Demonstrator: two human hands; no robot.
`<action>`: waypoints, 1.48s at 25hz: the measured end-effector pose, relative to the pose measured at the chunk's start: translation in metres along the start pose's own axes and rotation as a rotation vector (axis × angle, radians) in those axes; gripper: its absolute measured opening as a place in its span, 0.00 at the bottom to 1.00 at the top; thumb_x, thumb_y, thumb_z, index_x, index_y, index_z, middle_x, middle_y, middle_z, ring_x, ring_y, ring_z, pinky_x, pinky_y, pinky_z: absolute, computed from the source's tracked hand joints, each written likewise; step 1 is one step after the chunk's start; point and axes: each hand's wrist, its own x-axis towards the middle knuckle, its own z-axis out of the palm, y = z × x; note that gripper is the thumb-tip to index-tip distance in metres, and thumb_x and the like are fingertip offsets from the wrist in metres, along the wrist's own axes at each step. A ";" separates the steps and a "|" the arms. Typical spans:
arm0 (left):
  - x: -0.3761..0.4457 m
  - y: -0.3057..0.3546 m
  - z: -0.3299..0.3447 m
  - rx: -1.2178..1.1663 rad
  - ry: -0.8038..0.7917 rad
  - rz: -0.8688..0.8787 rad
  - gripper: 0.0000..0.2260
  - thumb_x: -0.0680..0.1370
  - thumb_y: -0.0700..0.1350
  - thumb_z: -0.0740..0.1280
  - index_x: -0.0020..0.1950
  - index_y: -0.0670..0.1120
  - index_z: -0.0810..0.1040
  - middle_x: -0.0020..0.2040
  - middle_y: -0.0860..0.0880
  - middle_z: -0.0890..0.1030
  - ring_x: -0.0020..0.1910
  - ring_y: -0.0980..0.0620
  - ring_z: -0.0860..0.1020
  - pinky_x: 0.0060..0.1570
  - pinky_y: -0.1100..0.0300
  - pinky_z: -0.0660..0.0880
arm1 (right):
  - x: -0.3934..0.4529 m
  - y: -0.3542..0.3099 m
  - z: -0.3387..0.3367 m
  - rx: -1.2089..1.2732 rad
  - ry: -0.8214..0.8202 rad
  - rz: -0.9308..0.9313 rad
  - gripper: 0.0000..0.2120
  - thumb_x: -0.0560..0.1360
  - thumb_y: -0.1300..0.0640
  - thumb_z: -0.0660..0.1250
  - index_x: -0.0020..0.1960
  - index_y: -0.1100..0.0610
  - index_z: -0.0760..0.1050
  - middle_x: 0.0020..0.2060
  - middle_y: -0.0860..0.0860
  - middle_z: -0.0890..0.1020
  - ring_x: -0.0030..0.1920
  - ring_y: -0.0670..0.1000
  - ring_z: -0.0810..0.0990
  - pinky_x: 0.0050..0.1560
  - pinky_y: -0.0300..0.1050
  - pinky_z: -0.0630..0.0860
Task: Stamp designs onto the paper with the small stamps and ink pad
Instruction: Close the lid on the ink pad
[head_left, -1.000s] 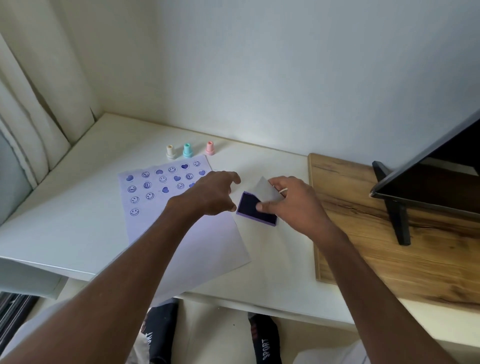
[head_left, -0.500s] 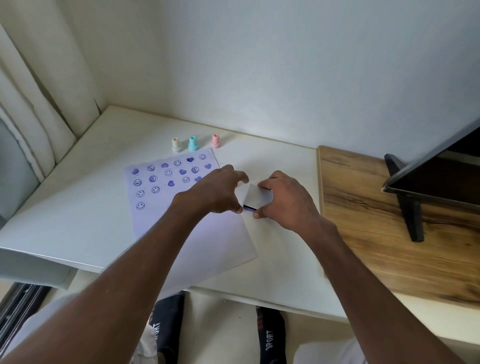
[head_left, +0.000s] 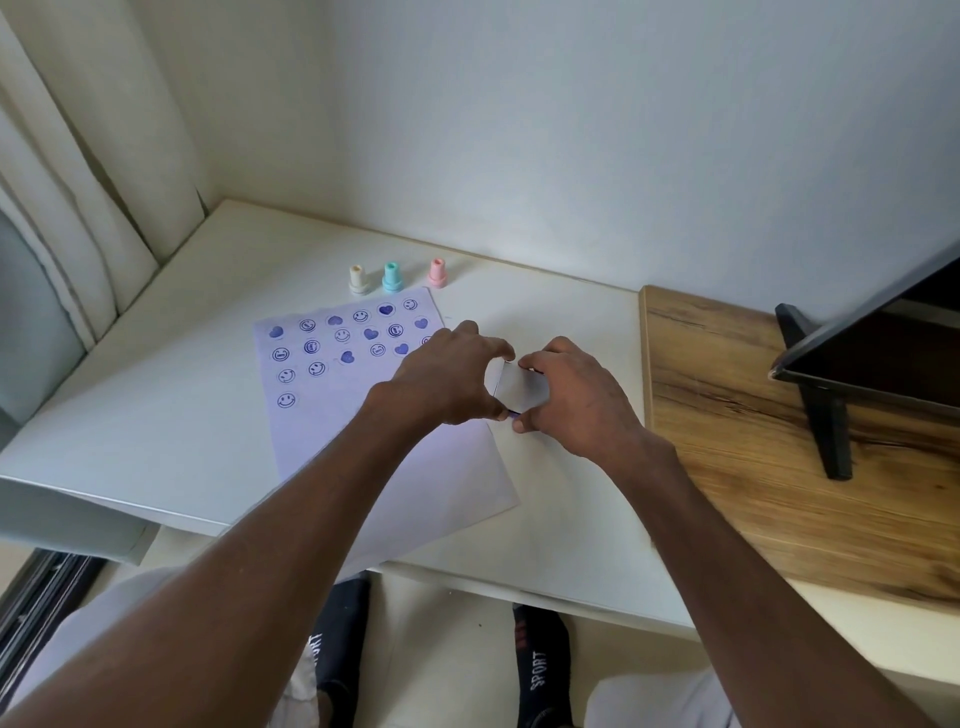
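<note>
White walls meet in a corner behind a pale desk (head_left: 156, 415), with a curtain (head_left: 62, 208) at the left and a wooden board (head_left: 753, 441) at the right carrying a dark stand (head_left: 831, 415). On the desk lies the paper (head_left: 363, 457), its upper part covered with rows of purple hearts and smiley faces. Just beyond its far edge stand 3 small stamps, upright and in a row: a cream stamp (head_left: 358, 279), a teal stamp (head_left: 392, 277) and a pink stamp (head_left: 437, 274).

Both hands work on the ink pad (head_left: 522, 391), which sits at the paper's right edge, between them. Its white lid faces up and only a thin purple sliver shows at its near corner. The left hand (head_left: 447, 379) has fingers curled round the pad's left side, and the right hand (head_left: 566, 395) pinches its right side, thumb at the near corner.

I judge that the step in hand is closing the pad, with the lid almost seated, which suggests the stamping is finished or paused. The stamps lie well apart from both hands. If more prints are wanted, the next move calls for reopening the lid and reaching across the paper for a stamp; if not, a firm press on the lid should finish it.
</note>
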 end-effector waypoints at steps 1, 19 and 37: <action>0.000 0.000 0.000 0.002 0.005 0.006 0.34 0.68 0.60 0.78 0.72 0.58 0.72 0.60 0.49 0.74 0.62 0.46 0.73 0.54 0.44 0.78 | 0.000 -0.001 0.000 -0.006 0.000 -0.003 0.36 0.65 0.47 0.83 0.71 0.52 0.76 0.63 0.48 0.77 0.59 0.55 0.79 0.57 0.49 0.78; -0.004 0.010 0.000 0.197 0.095 0.107 0.23 0.74 0.56 0.74 0.63 0.44 0.81 0.58 0.49 0.79 0.53 0.44 0.79 0.46 0.48 0.80 | -0.004 0.010 -0.006 -0.039 0.118 0.078 0.28 0.67 0.50 0.82 0.65 0.51 0.81 0.56 0.51 0.82 0.52 0.54 0.80 0.48 0.44 0.75; -0.003 0.020 0.009 0.139 0.162 -0.038 0.25 0.74 0.44 0.76 0.70 0.55 0.78 0.62 0.46 0.81 0.59 0.40 0.79 0.51 0.51 0.76 | -0.003 0.009 -0.001 -0.026 0.107 0.054 0.28 0.67 0.53 0.83 0.66 0.48 0.81 0.53 0.49 0.79 0.52 0.55 0.80 0.50 0.45 0.76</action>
